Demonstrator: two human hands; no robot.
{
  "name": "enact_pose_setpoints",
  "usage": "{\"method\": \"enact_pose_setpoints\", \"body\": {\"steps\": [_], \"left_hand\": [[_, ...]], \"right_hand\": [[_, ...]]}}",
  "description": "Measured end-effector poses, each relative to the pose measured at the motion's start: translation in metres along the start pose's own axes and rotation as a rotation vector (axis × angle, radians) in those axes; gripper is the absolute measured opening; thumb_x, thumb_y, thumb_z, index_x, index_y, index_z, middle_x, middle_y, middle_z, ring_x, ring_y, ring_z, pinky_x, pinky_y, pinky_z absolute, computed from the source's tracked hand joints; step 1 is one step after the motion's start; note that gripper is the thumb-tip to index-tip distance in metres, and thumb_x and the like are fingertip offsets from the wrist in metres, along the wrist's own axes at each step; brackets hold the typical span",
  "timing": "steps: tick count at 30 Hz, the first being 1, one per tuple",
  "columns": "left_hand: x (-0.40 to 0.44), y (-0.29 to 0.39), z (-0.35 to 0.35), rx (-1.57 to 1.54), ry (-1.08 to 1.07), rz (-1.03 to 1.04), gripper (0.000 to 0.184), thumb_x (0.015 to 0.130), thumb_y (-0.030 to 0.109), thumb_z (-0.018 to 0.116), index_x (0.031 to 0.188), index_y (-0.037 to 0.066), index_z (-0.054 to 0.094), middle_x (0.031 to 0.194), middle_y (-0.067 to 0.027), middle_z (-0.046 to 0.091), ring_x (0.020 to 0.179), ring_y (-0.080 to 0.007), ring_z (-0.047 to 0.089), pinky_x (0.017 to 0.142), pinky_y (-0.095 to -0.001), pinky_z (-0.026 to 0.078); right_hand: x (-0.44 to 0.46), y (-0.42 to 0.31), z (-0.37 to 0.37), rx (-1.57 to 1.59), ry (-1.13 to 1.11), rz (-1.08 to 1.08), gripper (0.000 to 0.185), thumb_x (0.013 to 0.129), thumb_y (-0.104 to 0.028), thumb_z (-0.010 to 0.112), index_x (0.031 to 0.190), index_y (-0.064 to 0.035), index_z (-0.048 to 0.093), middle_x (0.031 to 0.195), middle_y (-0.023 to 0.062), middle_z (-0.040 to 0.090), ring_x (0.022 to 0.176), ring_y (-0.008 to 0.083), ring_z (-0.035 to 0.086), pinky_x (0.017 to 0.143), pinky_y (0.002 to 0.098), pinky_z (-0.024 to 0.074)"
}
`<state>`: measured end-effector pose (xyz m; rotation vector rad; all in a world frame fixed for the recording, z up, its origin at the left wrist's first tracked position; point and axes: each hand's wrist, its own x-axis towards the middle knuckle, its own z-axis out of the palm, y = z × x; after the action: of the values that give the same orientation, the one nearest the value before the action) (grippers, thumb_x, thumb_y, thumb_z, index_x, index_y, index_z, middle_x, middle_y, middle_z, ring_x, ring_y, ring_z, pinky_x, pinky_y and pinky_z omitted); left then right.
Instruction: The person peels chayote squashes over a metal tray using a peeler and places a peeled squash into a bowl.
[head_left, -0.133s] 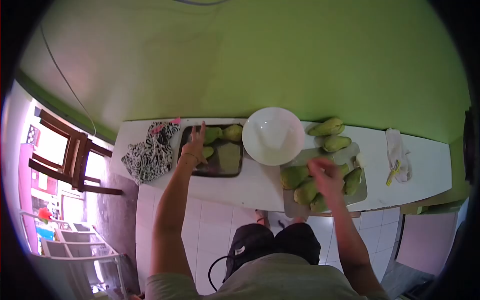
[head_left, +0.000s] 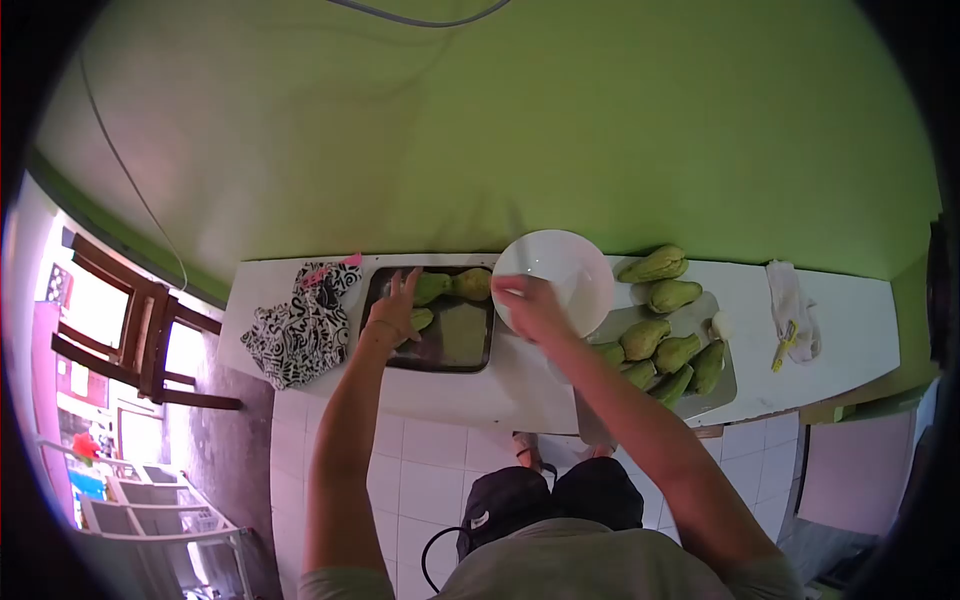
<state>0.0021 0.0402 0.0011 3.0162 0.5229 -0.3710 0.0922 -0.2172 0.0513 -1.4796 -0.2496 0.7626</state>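
Note:
My left hand [head_left: 392, 315] is over the left part of a dark-rimmed tray [head_left: 440, 368], its fingers spread. Beside its thumb lies a green chayote [head_left: 421, 319]; whether the palm rests on anything is hidden. Two more chayotes, one green [head_left: 432, 288] and one yellower [head_left: 472, 284], lie along the tray's back edge. My right hand [head_left: 535, 310] hovers across the front left rim of a white bowl [head_left: 575, 262], fingers pointing toward the tray. Its fingers are blurred, and I cannot make out anything in them.
Several chayotes [head_left: 677, 352] sit on a grey mat [head_left: 715, 395] right of the bowl, with two others [head_left: 655, 264] behind it. A patterned cloth [head_left: 300, 335] lies left of the tray. A pale cloth with a yellow tie [head_left: 795, 315] is on the white table's right.
My right hand has swung left and away from the chayotes on the mat to the bowl's rim. My left hand stays over the tray. The view has shifted slightly.

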Motion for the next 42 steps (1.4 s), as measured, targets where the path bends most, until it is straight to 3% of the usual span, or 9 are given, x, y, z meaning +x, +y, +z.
{"method": "enact_pose_setpoints", "body": {"steps": [5, 9, 14, 17, 21, 24, 26, 34, 42], "left_hand": [[-0.01, -0.004, 0.024, -0.25, 0.108, 0.008, 0.117, 0.045, 0.019, 0.085, 0.139, 0.013, 0.016, 0.137, -0.0191, 0.031, 0.109, -0.0389, 0.052, 0.088, -0.043, 0.049], [-0.004, -0.001, 0.035, -0.403, 0.228, 0.047, 0.111, 0.044, 0.015, 0.083, 0.134, 0.009, 0.02, 0.133, -0.0156, 0.034, 0.113, -0.0371, 0.048, 0.089, -0.0431, 0.048], [-0.007, 0.0, 0.034, -0.435, 0.242, -0.03, 0.109, 0.043, 0.01, 0.081, 0.134, 0.009, 0.02, 0.132, -0.0182, 0.032, 0.115, -0.0391, 0.044, 0.091, -0.0431, 0.046], [-0.002, -0.015, 0.056, -0.365, 0.567, -0.051, 0.108, 0.043, 0.005, 0.08, 0.133, 0.008, 0.02, 0.127, -0.0186, 0.036, 0.11, -0.0372, 0.047, 0.09, -0.0412, 0.047], [0.002, -0.049, 0.063, -1.265, 0.646, -0.372, 0.105, 0.049, 0.003, 0.076, 0.136, 0.005, 0.016, 0.123, -0.0163, 0.039, 0.107, -0.0284, 0.046, 0.091, -0.0385, 0.044], [-0.046, 0.01, -0.009, -1.484, 0.598, -0.344, 0.104, 0.051, 0.002, 0.074, 0.138, 0.004, 0.016, 0.122, -0.0166, 0.04, 0.106, -0.0288, 0.047, 0.092, -0.0389, 0.044], [-0.06, 0.052, -0.03, -1.116, 0.62, -0.122, 0.104, 0.054, 0.001, 0.074, 0.14, 0.003, 0.015, 0.127, -0.0148, 0.037, 0.11, -0.0267, 0.045, 0.094, -0.0374, 0.042], [-0.013, 0.371, -0.062, -0.909, 0.184, 0.479, 0.109, 0.05, 0.018, 0.081, 0.139, 0.005, 0.02, 0.13, -0.0205, 0.034, 0.128, -0.0347, 0.031, 0.107, -0.0428, 0.027], [0.063, 0.567, -0.025, -0.434, -0.012, 0.186, 0.101, 0.055, 0.02, 0.079, 0.138, 0.015, 0.023, 0.132, -0.0174, 0.027, 0.113, -0.0385, 0.048, 0.077, -0.0439, 0.052]], "right_hand": [[0.128, 0.111, 0.089, -0.874, 0.436, -0.697, 0.006, 0.071, -0.001, 0.053, 0.07, 0.0019, 0.058, 0.078, 0.0225, 0.058, 0.074, 0.0448, 0.057, 0.064, 0.0522, 0.0452], [0.091, 0.075, 0.1, -0.799, 0.478, -0.285, 0.023, 0.078, -0.004, 0.054, 0.097, 0.0083, 0.052, 0.121, 0.0253, 0.039, 0.077, 0.0346, 0.062, 0.065, 0.0416, 0.053], [0.105, 0.077, 0.101, -1.101, 0.491, -0.164, 0.035, 0.079, -0.008, 0.056, 0.109, 0.0086, 0.046, 0.11, 0.0229, 0.044, 0.074, 0.0291, 0.063, 0.063, 0.0352, 0.0541], [0.133, 0.114, 0.119, -1.202, 0.509, -0.246, 0.036, 0.078, -0.008, 0.057, 0.109, 0.0067, 0.044, 0.103, 0.0218, 0.047, 0.072, 0.0277, 0.063, 0.062, 0.0363, 0.0537], [0.067, 0.046, 0.101, -0.732, 0.377, -0.229, 0.038, 0.072, -0.006, 0.064, 0.102, 0.0037, 0.044, 0.1, 0.0213, 0.05, 0.076, 0.0336, 0.062, 0.065, 0.0392, 0.0524], [0.026, 0.021, 0.051, -0.35, 0.27, -0.444, 0.055, 0.061, -0.012, 0.072, 0.104, 0.0055, 0.042, 0.094, 0.0233, 0.051, 0.085, 0.0386, 0.057, 0.072, 0.0434, 0.0485], [-0.018, -0.013, -0.015, -0.235, 0.171, -0.407, 0.057, 0.057, -0.017, 0.074, 0.099, 0.0074, 0.045, 0.091, 0.0228, 0.052, 0.088, 0.0375, 0.054, 0.075, 0.0425, 0.0453], [-0.11, 0.04, -0.334, -0.614, 0.823, -0.183, 0.053, 0.058, -0.027, 0.082, 0.087, 0.0033, 0.05, 0.072, 0.0121, 0.058, 0.063, 0.0242, 0.056, 0.057, 0.0352, 0.0471], [-0.122, 0.079, -0.42, -0.532, 0.772, -0.019, 0.051, 0.061, -0.031, 0.082, 0.081, 0.0039, 0.051, 0.078, 0.0165, 0.055, 0.068, 0.0262, 0.053, 0.063, 0.0371, 0.0448]]}}
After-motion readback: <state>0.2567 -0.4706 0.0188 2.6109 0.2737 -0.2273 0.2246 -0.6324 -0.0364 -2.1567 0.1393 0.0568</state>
